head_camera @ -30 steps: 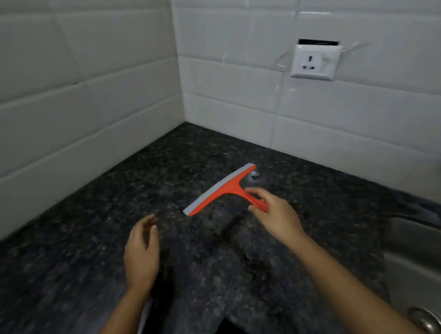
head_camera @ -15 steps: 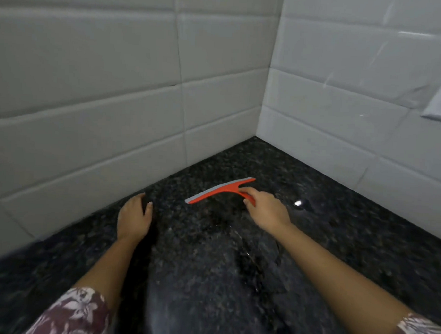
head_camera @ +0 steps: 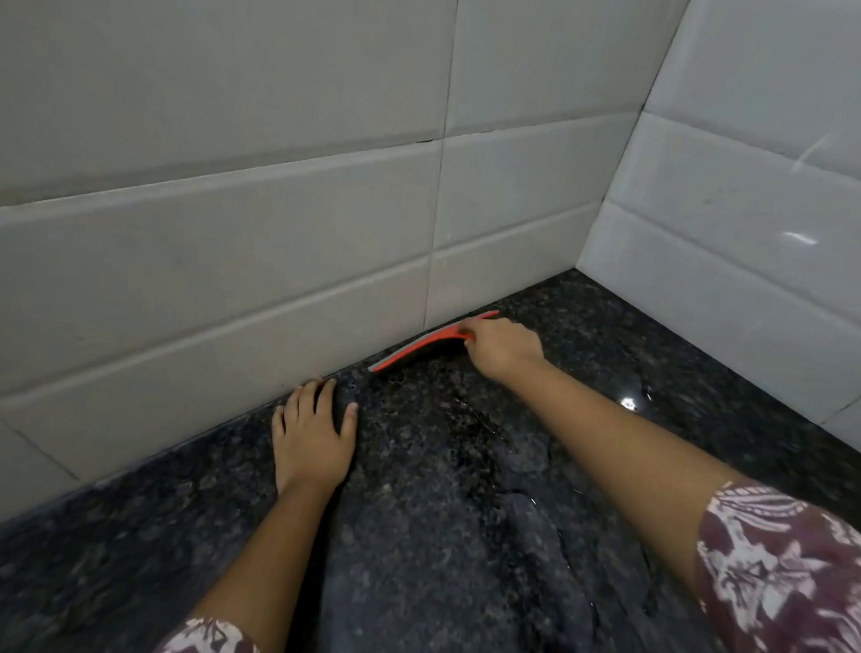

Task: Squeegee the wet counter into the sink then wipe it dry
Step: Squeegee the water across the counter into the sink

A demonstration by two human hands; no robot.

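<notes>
An orange squeegee (head_camera: 420,344) with a grey blade lies along the foot of the left tiled wall, its blade on the dark speckled counter (head_camera: 459,525). My right hand (head_camera: 504,348) grips its handle from the right side. My left hand (head_camera: 313,432) rests flat on the counter with fingers spread, its fingertips close to the wall, a short way nearer than the squeegee's left end. Water sheets and streaks show on the counter between my arms. The sink is out of view.
White tiled walls (head_camera: 224,248) meet in a corner at the far right (head_camera: 576,268). The counter runs on to the right and toward me. A bright light reflection sits on the wet stone (head_camera: 628,403).
The squeegee moved from the middle of the counter to the base of the left wall. My left hand came down flat on the counter. The view swung left, losing the socket and sink.
</notes>
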